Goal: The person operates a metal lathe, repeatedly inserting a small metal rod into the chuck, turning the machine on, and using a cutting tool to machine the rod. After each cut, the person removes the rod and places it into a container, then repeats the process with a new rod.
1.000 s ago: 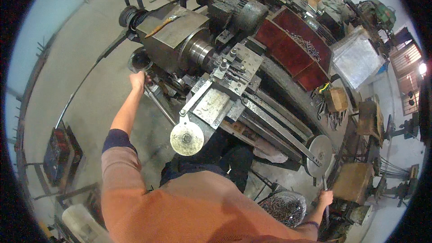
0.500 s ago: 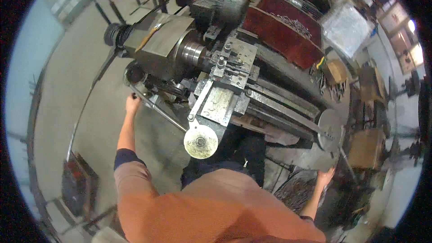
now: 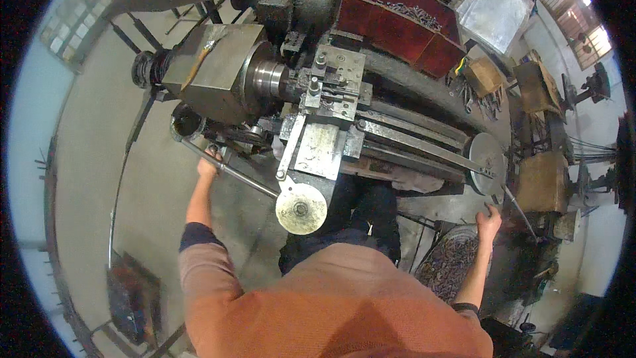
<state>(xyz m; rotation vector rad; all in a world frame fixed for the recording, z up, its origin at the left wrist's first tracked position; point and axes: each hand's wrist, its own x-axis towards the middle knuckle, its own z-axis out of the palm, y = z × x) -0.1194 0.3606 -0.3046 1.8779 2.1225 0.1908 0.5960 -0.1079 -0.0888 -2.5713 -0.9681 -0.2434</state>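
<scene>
Close by the handwheel [image 3: 484, 154], the right hand [image 3: 489, 223] curls empty, parted fingers, the left hand's [image 3: 207, 166] grip unclear.

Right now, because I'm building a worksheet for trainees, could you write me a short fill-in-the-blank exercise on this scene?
1. The bin holding small metal parts is dark ____.
2. In the picture, the wooden-handled brush lies to the ____ of the motor.
3. The left hand is close to a long metal rod, while the ____ hand is nearer the heap of dark metal bits.
4. The person's sweater is mainly ____.

Missing words: red; left; right; orange.
</scene>
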